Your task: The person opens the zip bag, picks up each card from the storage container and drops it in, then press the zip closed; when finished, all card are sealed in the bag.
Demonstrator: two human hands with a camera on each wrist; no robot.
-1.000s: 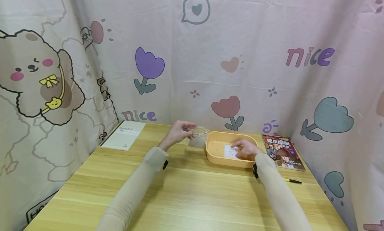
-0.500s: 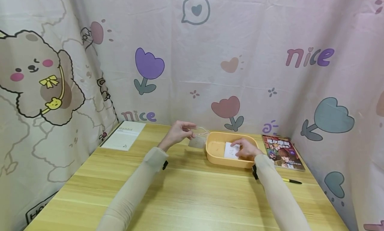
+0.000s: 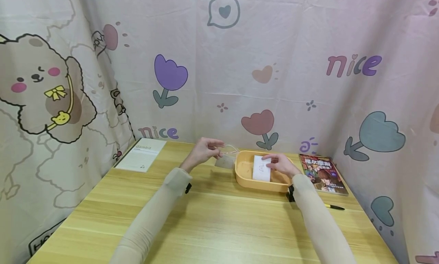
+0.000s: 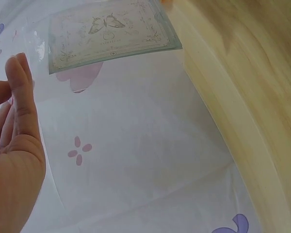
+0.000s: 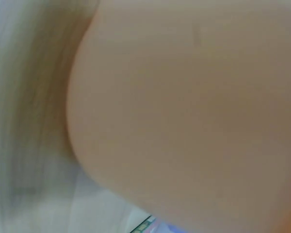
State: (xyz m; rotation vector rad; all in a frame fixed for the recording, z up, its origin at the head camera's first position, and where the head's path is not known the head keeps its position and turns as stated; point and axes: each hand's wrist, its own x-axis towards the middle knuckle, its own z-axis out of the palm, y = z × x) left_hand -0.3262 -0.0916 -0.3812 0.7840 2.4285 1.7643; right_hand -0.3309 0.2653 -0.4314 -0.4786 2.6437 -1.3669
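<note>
My left hand [image 3: 205, 151] pinches the edge of a clear plastic bag [image 3: 230, 149], whose open mouth spreads toward the bin. Inside the bag hangs a pale card [image 4: 106, 31] with a green border and a butterfly print in the left wrist view. My right hand [image 3: 282, 165] reaches into a yellow-orange plastic bin [image 3: 264, 184] and pinches the right side of a white card [image 3: 261, 170] with handwriting on it. That card stands raised above the bin's floor. In the right wrist view the bin's wall [image 5: 184, 116] fills most of the picture and hides the hand.
A white notebook [image 3: 142, 155] marked "Gambit" lies at the back left of the wooden table [image 3: 212, 226]. Right of the bin lies a colourful comic-style book [image 3: 324, 174], with a yellow and black pen [image 3: 335, 207] in front. A patterned curtain [image 3: 219, 77] hangs behind.
My right hand has lifted the white card from the bin's floor, tilted it up and shifted it slightly left. My left hand and the plastic bag have stayed almost still.
</note>
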